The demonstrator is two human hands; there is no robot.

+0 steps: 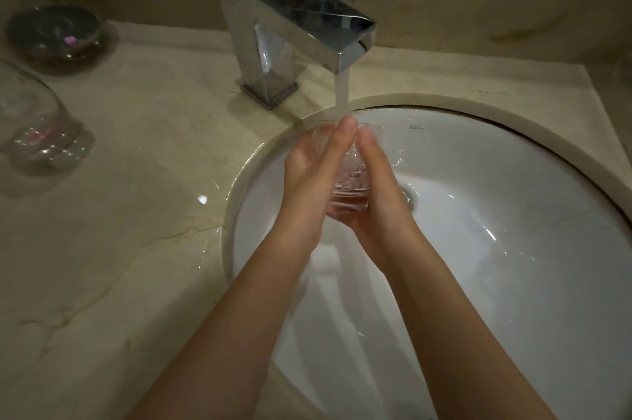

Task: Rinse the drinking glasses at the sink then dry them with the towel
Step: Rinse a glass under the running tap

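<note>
A clear drinking glass [350, 180] stands upright between my two hands over the white sink basin [513, 214]. Water streams from the chrome faucet [290, 32] down into the glass's mouth. My left hand [314, 173] holds the glass's left side with its fingers stretched up along the wall. My right hand [379, 190] cups the right side and the base. A second clear glass [37, 121] lies tilted on the counter at the far left. No towel is in view.
A dark glass dish [56, 31] with something pink in it sits at the back left of the marble counter [136, 180]. The drain [410, 195] shows just right of my hands. Water wets the basin and the counter's rim.
</note>
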